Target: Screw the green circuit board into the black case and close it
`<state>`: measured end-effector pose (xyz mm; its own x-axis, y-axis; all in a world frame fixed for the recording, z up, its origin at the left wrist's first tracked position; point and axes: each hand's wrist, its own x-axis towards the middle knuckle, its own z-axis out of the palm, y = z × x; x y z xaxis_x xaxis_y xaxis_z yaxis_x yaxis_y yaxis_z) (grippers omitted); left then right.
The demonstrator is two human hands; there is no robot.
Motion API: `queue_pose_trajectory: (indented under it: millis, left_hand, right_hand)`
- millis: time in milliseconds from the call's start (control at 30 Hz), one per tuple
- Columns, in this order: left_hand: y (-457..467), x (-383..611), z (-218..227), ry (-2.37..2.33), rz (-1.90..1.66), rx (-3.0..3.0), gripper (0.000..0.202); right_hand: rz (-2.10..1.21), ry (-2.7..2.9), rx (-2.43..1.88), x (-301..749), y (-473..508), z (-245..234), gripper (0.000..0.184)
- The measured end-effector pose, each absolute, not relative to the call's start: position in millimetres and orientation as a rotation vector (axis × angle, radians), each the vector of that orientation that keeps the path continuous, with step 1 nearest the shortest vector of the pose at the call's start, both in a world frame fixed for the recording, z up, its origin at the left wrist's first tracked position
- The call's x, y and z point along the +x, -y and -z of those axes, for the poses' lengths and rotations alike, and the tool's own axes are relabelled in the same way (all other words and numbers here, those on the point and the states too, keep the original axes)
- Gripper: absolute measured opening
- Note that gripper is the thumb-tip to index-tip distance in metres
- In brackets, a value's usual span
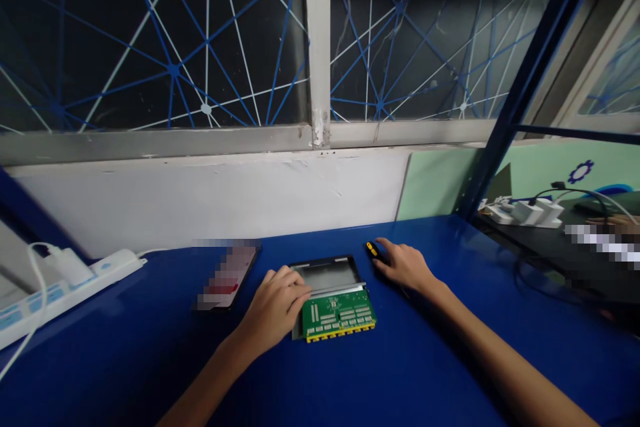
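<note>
My left hand [280, 297] is closed over the left edge of a flat dark metal case [327, 272], its fingers bent and close together. A green circuit board [337, 312] with a row of yellow connectors along its near edge lies at the front of this case. A silvery strip runs between the board and the case's grey interior. To the right, my right hand [405, 263] is closed around a black-and-yellow hand tool [371, 249] low over the table. Most of that tool is hidden under the palm and fingers, so its kind does not show.
A phone [231, 273], partly blurred out, lies left of the case on the blue table [340, 380]. A white power strip [65, 290] with a plugged-in charger is at far left. More chargers [537, 212] and cables sit on a dark surface at right, beyond a blue post [500, 127].
</note>
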<state>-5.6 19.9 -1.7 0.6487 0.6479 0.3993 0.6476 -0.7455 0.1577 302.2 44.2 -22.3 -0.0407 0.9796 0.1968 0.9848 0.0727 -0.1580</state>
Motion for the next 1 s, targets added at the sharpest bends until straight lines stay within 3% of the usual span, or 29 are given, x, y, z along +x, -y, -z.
queue_pose_trajectory:
  millis: [167, 433, 567, 767, 1000]
  left_hand:
    - [-21.8, -4.9, 2.4, -1.109, -0.701, 2.895, 0.024]
    - [-18.6, -4.7, -5.0, -0.986, -0.840, 2.947, 0.032]
    - [-16.1, -2.7, -10.7, -0.943, -0.978, 2.944, 0.032]
    - [-16.4, -3.8, -13.9, -0.917, -1.107, 2.937, 0.026]
    - [-21.7, -9.8, -18.0, -0.859, -1.177, 2.880, 0.020]
  right_hand:
    - [0.061, 2.065, -1.992, 303.8, -42.7, 18.8, 0.055]
    - [0.048, 1.872, -1.889, 305.0, -32.4, -10.9, 0.036]
    - [-0.336, 2.087, -1.575, 292.1, -20.0, -26.2, 0.027]
    - [-0.703, 2.270, -1.271, 275.9, -11.4, -24.2, 0.030]
    - [-1.409, 1.884, -1.099, 275.3, -8.2, -24.2, 0.030]
